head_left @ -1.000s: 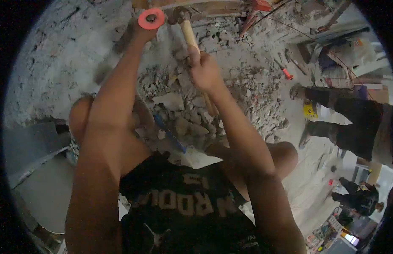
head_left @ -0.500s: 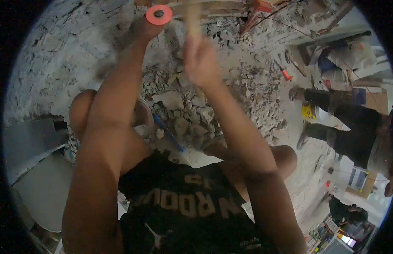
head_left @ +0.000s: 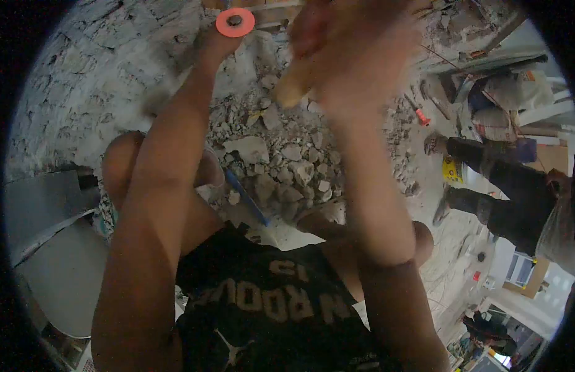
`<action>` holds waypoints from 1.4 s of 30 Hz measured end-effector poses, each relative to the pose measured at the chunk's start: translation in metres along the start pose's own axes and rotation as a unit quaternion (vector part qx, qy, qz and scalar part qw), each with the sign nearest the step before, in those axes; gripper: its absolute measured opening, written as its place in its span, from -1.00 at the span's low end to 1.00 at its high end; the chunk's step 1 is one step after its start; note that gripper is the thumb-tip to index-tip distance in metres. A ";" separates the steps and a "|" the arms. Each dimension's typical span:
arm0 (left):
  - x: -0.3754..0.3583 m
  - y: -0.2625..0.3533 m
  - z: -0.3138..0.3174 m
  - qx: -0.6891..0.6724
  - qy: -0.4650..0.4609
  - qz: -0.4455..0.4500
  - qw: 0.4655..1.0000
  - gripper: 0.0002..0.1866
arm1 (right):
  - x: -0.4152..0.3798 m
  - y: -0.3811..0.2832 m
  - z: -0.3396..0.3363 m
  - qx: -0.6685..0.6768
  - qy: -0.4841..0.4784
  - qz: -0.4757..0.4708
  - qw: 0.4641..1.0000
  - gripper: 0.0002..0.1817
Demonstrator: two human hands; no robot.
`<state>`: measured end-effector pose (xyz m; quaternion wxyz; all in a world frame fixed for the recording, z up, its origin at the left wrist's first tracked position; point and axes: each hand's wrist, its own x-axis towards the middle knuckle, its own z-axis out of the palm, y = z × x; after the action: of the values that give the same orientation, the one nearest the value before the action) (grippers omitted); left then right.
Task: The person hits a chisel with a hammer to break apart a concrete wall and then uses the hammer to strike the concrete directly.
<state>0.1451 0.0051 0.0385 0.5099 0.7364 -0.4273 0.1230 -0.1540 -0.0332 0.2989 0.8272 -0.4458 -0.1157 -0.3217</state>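
My left hand [head_left: 218, 48] is stretched forward to the wall, closed around a chisel with a round orange hand guard [head_left: 245, 23]. The guard's disc and the dark striking end face me, hiding most of the fingers. Raised close to the camera, my right hand [head_left: 368, 62] is smeared by motion. It grips a hammer by its wooden handle [head_left: 291, 93], whose butt end points down toward the rubble; the hammer's head cannot be made out. Broken rubble [head_left: 281, 155] lies below both hands, between my legs.
A blue bar-like tool [head_left: 247, 198] rests by the rubble. To the right are a red-handled tool [head_left: 420, 116], a yellow-labelled bucket [head_left: 453, 169] and a standing person's legs [head_left: 510, 186]. The rough wall [head_left: 107, 80] rises at left, above a grey panel [head_left: 42, 204].
My right hand has swung up, rightward and nearer the camera with the hammer. My left hand and the chisel have barely shifted.
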 end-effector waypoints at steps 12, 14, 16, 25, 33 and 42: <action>0.001 0.053 -0.008 -0.005 -0.014 0.037 0.999 -0.62 | -0.006 -0.005 -0.006 -0.705 0.022 -0.218 0.675 -0.62; -0.003 0.060 -0.017 0.109 -0.043 -0.055 0.992 -0.58 | 0.019 -0.018 0.014 -0.686 0.048 -0.391 0.612 -0.65; -0.008 0.026 -0.015 0.168 -0.053 -0.111 0.978 -0.56 | 0.018 -0.022 0.019 -0.784 0.122 -0.290 0.536 -0.72; 0.000 -0.038 0.019 -0.089 -0.008 0.096 0.991 -0.67 | -0.064 0.084 -0.065 -0.646 0.068 0.197 0.735 -0.31; -0.015 0.008 -0.009 0.096 -0.035 -0.074 0.992 -0.68 | 0.027 -0.017 -0.045 -0.691 0.049 -0.237 0.681 -0.56; -0.006 -0.035 0.010 -0.126 -0.024 0.095 0.987 -0.59 | -0.056 0.114 -0.091 -0.647 0.038 0.183 0.739 -0.33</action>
<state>0.1653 0.0036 0.0078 0.5741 0.6249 -0.5197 0.0989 -0.1330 -0.0376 0.1443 0.3863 -0.8737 0.2361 -0.1782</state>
